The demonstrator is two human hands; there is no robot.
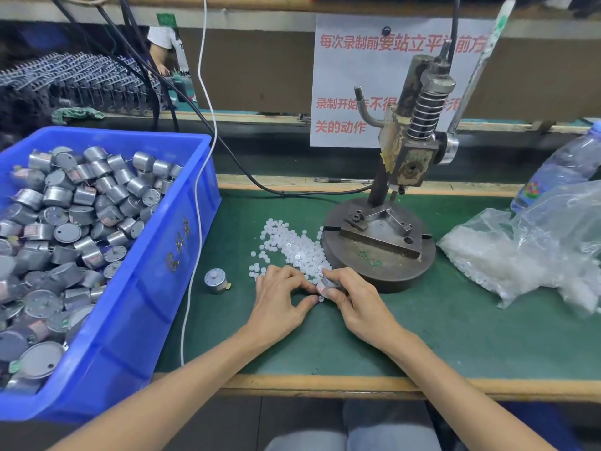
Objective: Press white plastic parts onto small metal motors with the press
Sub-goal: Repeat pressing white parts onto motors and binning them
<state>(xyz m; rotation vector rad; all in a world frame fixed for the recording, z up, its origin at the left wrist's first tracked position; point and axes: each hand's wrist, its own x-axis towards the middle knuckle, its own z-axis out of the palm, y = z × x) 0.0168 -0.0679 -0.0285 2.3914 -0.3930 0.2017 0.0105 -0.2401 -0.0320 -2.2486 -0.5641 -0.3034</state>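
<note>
My right hand (356,299) grips a small metal motor (327,285) just in front of the press base. My left hand (281,301) meets it from the left, thumb and fingertips pinching at a small white plastic part (321,299) by the motor's end. A pile of white plastic parts (289,247) lies on the green mat beyond my hands. The hand press (409,148) stands on a round metal base (379,252) with its fixture bare. One loose motor (216,280) stands on the mat to the left.
A blue bin (156,252) full of metal motors fills the left side. A clear bag of white parts (520,255) and a water bottle (559,167) lie at the right. A white cable (198,222) and a black cable cross the mat. A pen lies behind the press.
</note>
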